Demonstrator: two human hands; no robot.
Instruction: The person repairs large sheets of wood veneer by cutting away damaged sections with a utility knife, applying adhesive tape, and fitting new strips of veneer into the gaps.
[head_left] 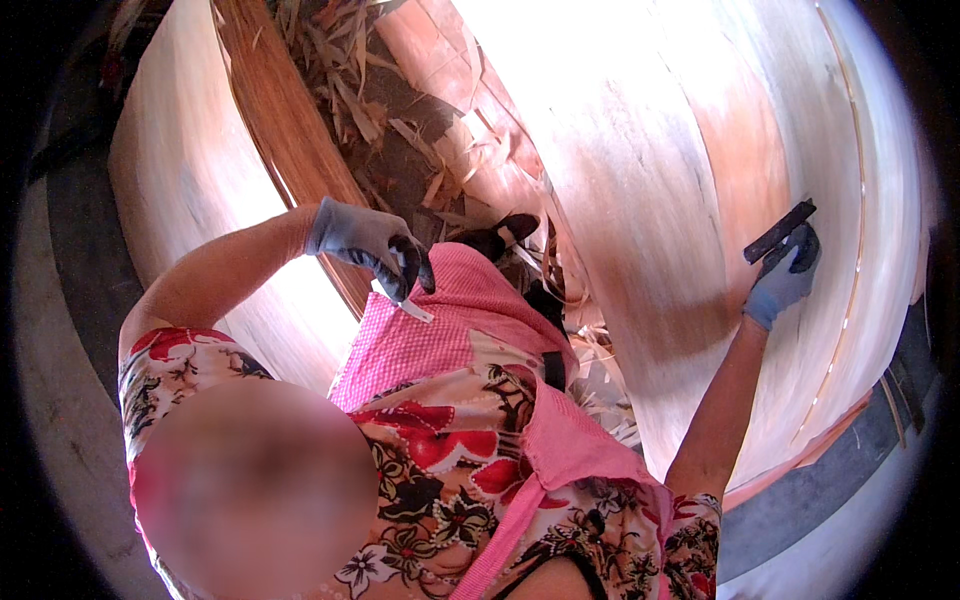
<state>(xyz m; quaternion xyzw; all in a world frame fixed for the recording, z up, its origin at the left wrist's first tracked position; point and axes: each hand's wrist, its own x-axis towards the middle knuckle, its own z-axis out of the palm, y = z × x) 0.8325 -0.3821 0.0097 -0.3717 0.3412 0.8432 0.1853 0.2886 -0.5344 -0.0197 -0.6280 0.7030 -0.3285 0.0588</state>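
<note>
My left hand (368,248), in a grey glove with dark fingertips, is closed around a small flat object (416,313) whose pale tip points down over my pink checked apron. What kind of object it is I cannot make out. My right hand (782,285), gloved in the same way, reaches out over the wood veneer sheets (640,180) on the right. Its fingers grip a short black bar (780,232), held at a slant low over or on the top sheet. Beyond it, a thin brownish line with pale spots (858,230) runs along the veneer.
A second pile of pale veneer (190,130) stands on my left, with a darker brown strip (290,130) along its inner edge. Between the piles, wood scraps and shavings (350,90) litter the floor around my dark shoe (518,228).
</note>
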